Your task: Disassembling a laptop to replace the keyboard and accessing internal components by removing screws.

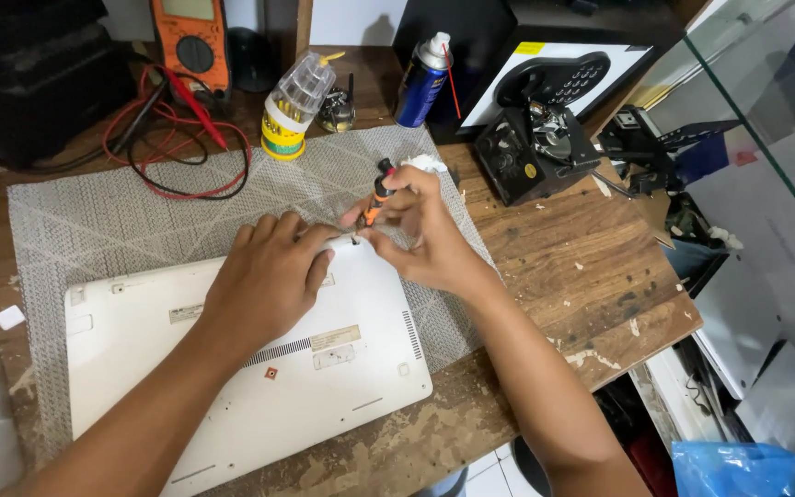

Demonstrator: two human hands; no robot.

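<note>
A white laptop (pixel 140 359) lies bottom side up on a grey woven mat (pixel 112 216). My left hand (pixel 264 281) rests flat on the laptop's far edge, fingers spread a little. My right hand (pixel 420 230) grips a small orange and black screwdriver (pixel 378 196), held nearly upright with its tip down at the laptop's top right corner, next to my left fingertips.
On the wooden workbench (pixel 581 267) behind the mat stand an orange multimeter (pixel 191 41) with red and black leads, a clear bit-holder jar (pixel 294 106), a blue spray can (pixel 421 78) and a black mechanical part (pixel 531 152). A glass panel (pixel 766 138) rises at the right.
</note>
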